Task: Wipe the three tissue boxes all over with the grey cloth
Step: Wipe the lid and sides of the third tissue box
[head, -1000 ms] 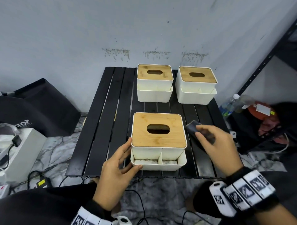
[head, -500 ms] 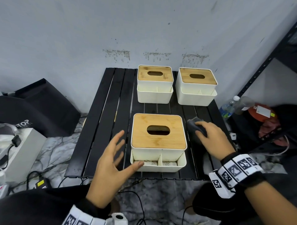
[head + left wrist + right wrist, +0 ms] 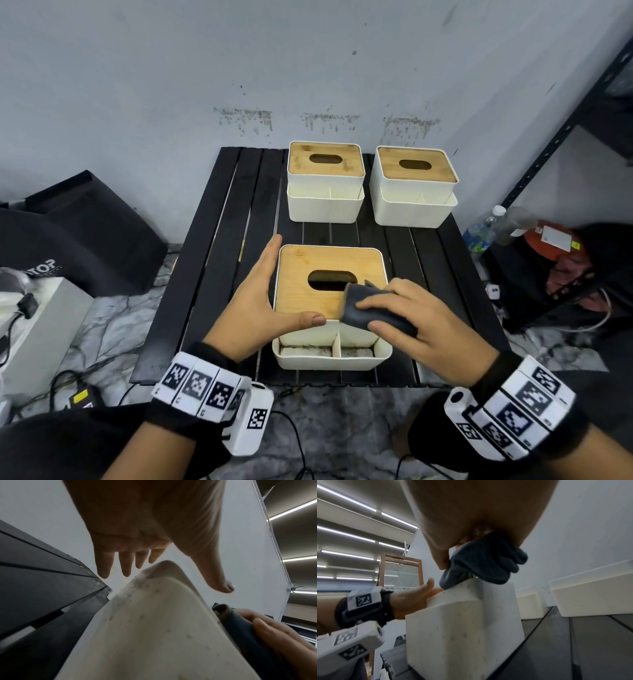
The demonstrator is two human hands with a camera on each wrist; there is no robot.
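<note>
Near box: the near tissue box (image 3: 310, 301) stands at the near edge of the black slatted counter (image 3: 212, 246), wooden lid on.
Far boxes: two more tissue boxes, far middle (image 3: 325, 181) and far right (image 3: 414, 188), stand well apart from the hands.
Left hand: the left hand (image 3: 260, 301) lies flat and straight-fingered along the near box's left side, thumb across its front edge, holding nothing.
Right hand: the right hand (image 3: 421, 322) grips the grey cloth (image 3: 373, 310), pressing it on the lid's near right corner.
Around: black bag (image 3: 85, 233) left, bottle (image 3: 483, 229) and metal rack (image 3: 565, 130) right, cables on the floor.
Hidden: the cloth and right hand cover the lid's near right corner; the right fingers under the cloth cannot be made out.
</note>
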